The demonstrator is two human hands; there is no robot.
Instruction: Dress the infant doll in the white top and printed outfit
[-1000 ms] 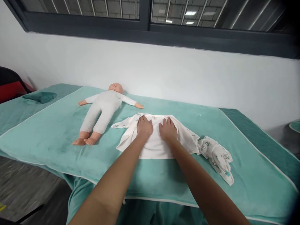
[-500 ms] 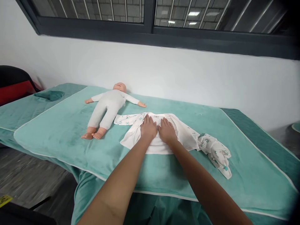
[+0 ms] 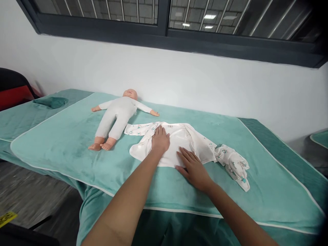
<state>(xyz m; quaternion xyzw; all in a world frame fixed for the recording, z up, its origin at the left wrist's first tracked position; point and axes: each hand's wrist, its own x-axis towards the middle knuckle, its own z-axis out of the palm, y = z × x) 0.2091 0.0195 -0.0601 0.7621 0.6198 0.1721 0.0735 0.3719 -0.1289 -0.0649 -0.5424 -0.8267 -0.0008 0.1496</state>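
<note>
A white baby top (image 3: 174, 140) with small printed figures on its sleeves lies opened out, its plain inner side up. My left hand (image 3: 160, 139) rests flat on its left part, fingers extended toward the neckline. My right hand (image 3: 191, 166) lies at the lower hem with fingers spread, partly on the cloth and partly over the green cover. To the right, a bunched printed baby garment (image 3: 233, 164) touches the end of the right sleeve. A baby doll (image 3: 118, 112) in a white body suit lies on its back beyond the left sleeve.
A light green padded cover (image 3: 64, 136) with white piping lies over the bed. A white wall (image 3: 179, 82) with a dark window frame (image 3: 164, 32) stands behind. At the far left is a black and red chair (image 3: 15, 89); a yellow label (image 3: 7, 218) shows lower left.
My right hand has slid down from near the neckline to the lower hem, and its fingers have spread. My left hand stays on the top. The view has shifted slightly.
</note>
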